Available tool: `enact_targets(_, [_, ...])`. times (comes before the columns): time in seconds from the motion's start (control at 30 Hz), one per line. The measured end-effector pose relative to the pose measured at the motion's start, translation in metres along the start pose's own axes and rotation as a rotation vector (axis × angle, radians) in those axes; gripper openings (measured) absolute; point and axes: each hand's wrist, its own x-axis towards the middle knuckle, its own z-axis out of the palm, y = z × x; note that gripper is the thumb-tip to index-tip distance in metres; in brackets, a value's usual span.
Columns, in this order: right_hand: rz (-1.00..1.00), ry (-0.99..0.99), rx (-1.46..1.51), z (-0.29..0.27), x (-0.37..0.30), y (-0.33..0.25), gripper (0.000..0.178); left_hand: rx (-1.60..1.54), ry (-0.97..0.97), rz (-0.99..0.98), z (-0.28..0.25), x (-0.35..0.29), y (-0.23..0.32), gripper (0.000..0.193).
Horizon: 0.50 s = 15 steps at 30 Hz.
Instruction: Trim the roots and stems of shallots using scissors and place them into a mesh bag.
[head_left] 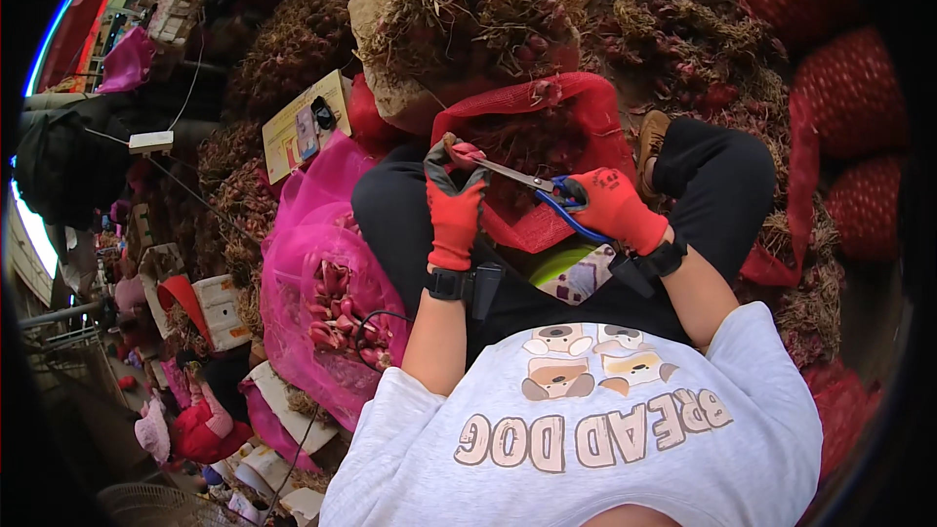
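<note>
Between the gloved fingers of my left hand [454, 210] is a shallot [467, 153], closed in a pinch. My right hand [615, 207], in a red glove, grips scissors [553, 195] with blue handles. Their blades point left and reach the shallot; whether they are parted is too small to tell. Just beyond both hands, a red mesh bag [600, 102] lies open with dry stalks and shallots inside. Left of my crossed legs sits a pink mesh bag [293, 220] holding loose shallots [337, 307] with short or no stalks.
A foam box [395, 88] heaped with dried shallots [468, 10] stands ahead. More shallot bunches [683, 49] lie to the right, near full red mesh sacks [849, 88]. A phone [322, 112] rests on a cardboard sheet [278, 141]. Another person [205, 425] is at lower left.
</note>
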Motion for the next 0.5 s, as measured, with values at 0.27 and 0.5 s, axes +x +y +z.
enact_targets(0.27, [0.143,0.057,-0.082,0.014,0.01,0.023,0.03,0.253,0.018,0.009,0.009,-0.005,0.002,0.05])
enact_targets(0.5, [0.128,0.04,0.698,0.0,0.021,-0.02,0.021,0.371,-0.13,-0.048,0.018,-0.009,-0.003,0.047])
